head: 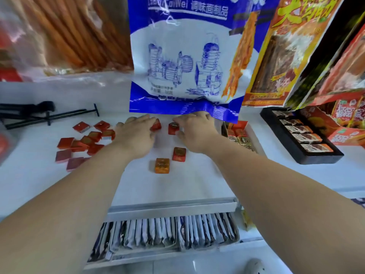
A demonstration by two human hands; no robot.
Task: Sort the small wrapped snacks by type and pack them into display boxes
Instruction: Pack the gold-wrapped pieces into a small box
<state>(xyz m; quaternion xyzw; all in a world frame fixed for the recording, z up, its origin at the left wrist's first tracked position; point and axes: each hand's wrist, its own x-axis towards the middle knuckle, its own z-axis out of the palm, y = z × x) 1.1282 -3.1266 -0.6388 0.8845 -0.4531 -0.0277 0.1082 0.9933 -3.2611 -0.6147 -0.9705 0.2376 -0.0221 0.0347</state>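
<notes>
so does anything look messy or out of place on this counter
The red snacks on the left lie in a loose heap, tilted and overlapping, unlike the neat row in the black tray on the right. Two stray snacks lie apart mid-counter. Nothing looks torn or spilled.

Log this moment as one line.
left hand: pinches left red packet | right hand: pinches right red packet | table: two loose packets nearer, pile left

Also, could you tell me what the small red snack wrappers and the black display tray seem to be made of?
The red snack wrappers look like glossy plastic or foil film: they shine and show sealed edges. The black display tray looks like matte plastic or foam, with thick, dull walls; I cannot tell which.
</notes>
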